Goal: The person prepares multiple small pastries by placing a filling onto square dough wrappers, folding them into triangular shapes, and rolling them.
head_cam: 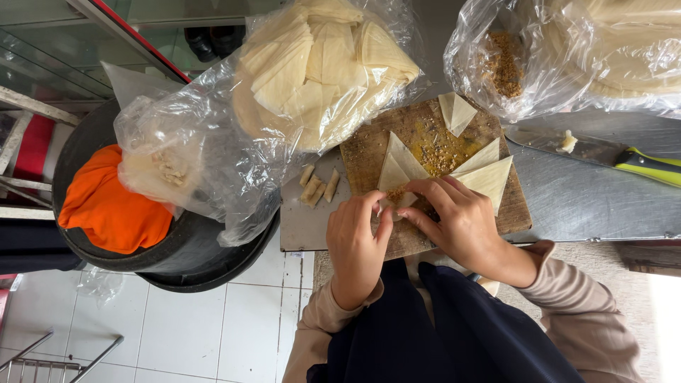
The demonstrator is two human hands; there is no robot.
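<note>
Our left hand and right hand pinch one pastry triangle; beyond them lie two clear bags, left of them four rolls.

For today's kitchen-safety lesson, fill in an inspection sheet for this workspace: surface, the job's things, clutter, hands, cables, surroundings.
Surface: metal counter with a wooden board, crumbs and oily stains on it.
Job's things: pastry triangle with filling under the fingers; more triangles on the board; finished rolls beside it.
Clutter: bag of pastry sheets, bag of crumb filling, knife with a yellow-green handle.
Hands: left hand and right hand both pinch the pastry triangle.
Cables: nothing seen.
Surroundings: black tub holding an orange cloth; white tiled floor.
</note>
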